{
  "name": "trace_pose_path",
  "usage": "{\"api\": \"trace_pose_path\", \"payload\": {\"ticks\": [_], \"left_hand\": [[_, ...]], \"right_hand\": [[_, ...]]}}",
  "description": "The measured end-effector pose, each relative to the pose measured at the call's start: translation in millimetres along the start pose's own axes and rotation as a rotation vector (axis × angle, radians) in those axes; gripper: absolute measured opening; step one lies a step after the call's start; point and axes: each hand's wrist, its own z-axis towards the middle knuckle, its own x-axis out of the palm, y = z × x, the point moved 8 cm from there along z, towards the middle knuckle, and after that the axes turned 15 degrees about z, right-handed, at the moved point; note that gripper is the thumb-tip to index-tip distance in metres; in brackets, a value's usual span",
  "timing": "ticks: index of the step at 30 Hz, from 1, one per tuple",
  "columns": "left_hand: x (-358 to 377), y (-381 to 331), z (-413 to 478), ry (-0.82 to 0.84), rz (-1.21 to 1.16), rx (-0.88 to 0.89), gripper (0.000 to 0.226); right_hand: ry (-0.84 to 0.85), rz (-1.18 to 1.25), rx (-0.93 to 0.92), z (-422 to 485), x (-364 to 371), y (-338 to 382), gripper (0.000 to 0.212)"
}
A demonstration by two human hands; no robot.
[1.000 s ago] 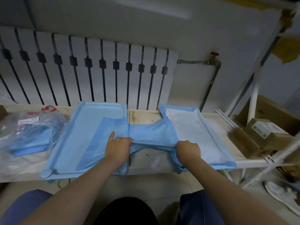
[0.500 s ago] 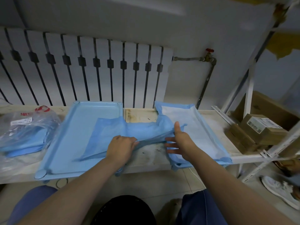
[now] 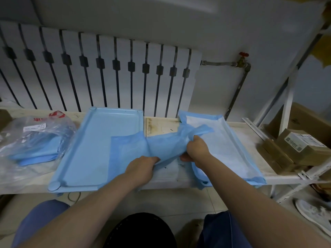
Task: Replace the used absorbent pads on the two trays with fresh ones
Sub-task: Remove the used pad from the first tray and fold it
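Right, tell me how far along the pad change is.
Done: the right tray already wears a spread pad. In hand: the left hand and right hand both grip a bunched blue pad, partly unfolded over the left tray. Left: spreading it flat over that tray, much of which is bare.

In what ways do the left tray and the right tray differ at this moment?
The left tray shows its bare blue floor; the right tray is lined with a spread white pad. A partly unfolded blue pad overlaps only the left tray's right part, gripped by the left hand and right hand. Both rest on the same shelf.
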Motion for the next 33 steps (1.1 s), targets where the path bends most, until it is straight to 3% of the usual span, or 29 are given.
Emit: {"api": "trace_pose_path", "payload": {"ticks": [2, 4, 7, 9, 12, 15, 18, 20, 25, 28, 30, 33], "left_hand": [[-1.6, -1.8, 1.5, 0.055, -0.085, 0.037, 0.033], [-3.5, -4.9, 2.6, 0.133, -0.242, 0.044, 0.045], [-6.3, 3.1, 7.1, 0.124, -0.521, -0.029, 0.048], [-10.0, 17.3, 15.0, 0.017, -0.4, -0.061, 0.041], [-8.0, 40.6, 29.1, -0.101, -0.246, -0.145, 0.042], [0.1, 54.5, 42.4, -0.082, -0.143, -0.259, 0.051], [1.8, 61.5, 56.1, -0.066, -0.049, -0.344, 0.057], [0.3, 65.4, 67.6, -0.087, -0.013, -0.372, 0.06], [13.8, 83.0, 89.2, 0.079, 0.14, -0.448, 0.077], [7.9, 85.5, 89.8, 0.092, 0.242, -0.441, 0.083], [3.5, 85.2, 88.4, 0.118, 0.238, -0.443, 0.076], [-5.5, 78.6, 83.6, 0.108, 0.254, -0.438, 0.038]], "right_hand": [[0.015, -0.056, -0.13, 2.1, 9.4, 12.4, 0.035], [0.028, -0.143, -0.232, 4.2, 14.4, 19.8, 0.038], [0.108, -0.222, -0.356, 0.9, 20.3, 31.9, 0.028], [0.117, -0.175, -0.462, -1.0, 14.2, 42.1, 0.013], [-0.079, -0.178, -0.64, -2.7, -15.4, 56.7, 0.015], [-0.251, -0.294, -0.533, 10.4, -43.6, 44.7, 0.024], [-0.295, -0.389, -0.28, 29.2, -62.5, 16.2, 0.034], [-0.285, -0.427, -0.205, 38.3, -68.1, 3.8, 0.031], [-0.25, -0.42, -0.169, 54.7, -68.0, -5.0, 0.025], [-0.216, -0.418, -0.18, 57.9, -61.0, -2.7, 0.029], [-0.184, -0.425, -0.181, 58.8, -50.8, -0.9, 0.033], [-0.152, -0.445, -0.219, 58.1, -32.8, 13.8, 0.038]]}}
